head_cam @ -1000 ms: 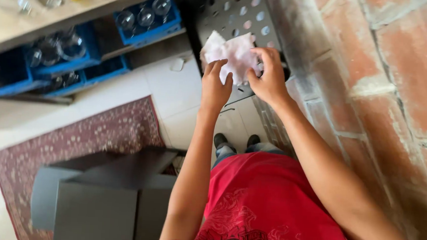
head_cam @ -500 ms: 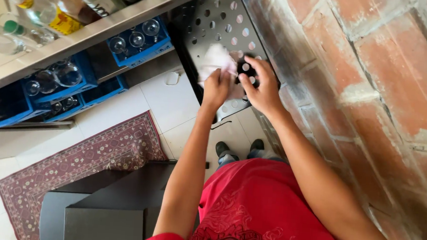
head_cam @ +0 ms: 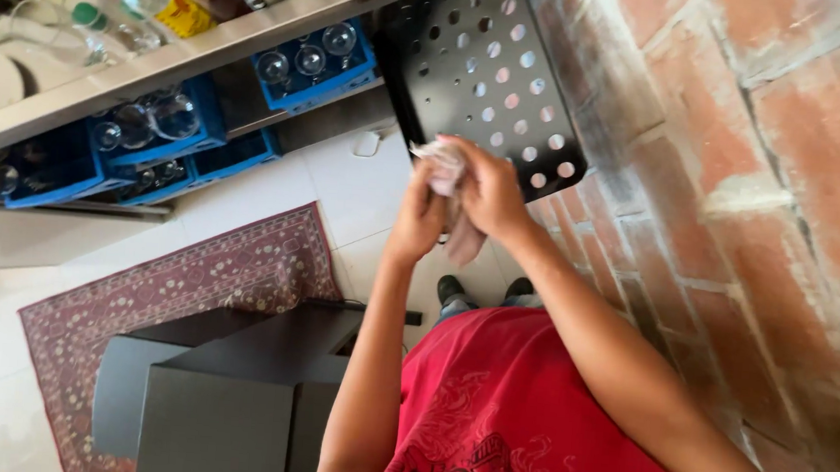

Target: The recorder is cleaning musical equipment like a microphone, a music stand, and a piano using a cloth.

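You're mid-wipe: both hands, left hand [head_cam: 418,221] & right hand [head_cam: 487,193], are bunched tight round the pale cloth [head_cam: 444,169]. Next, prob. keep the grip firm w/ it near the perforated black panel [head_cam: 491,68].

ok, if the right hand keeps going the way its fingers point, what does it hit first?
Probably the crumpled white cloth it already grips with the left hand; the right hand is on it.

Both arms reach up from the bottom of the frame to the middle. They are bare below red sleeves. The left hand [head_cam: 419,216] and the right hand [head_cam: 487,193] meet and touch. The fingers [head_cam: 465,155] of the right hand curl over the left. Both hands are closed.
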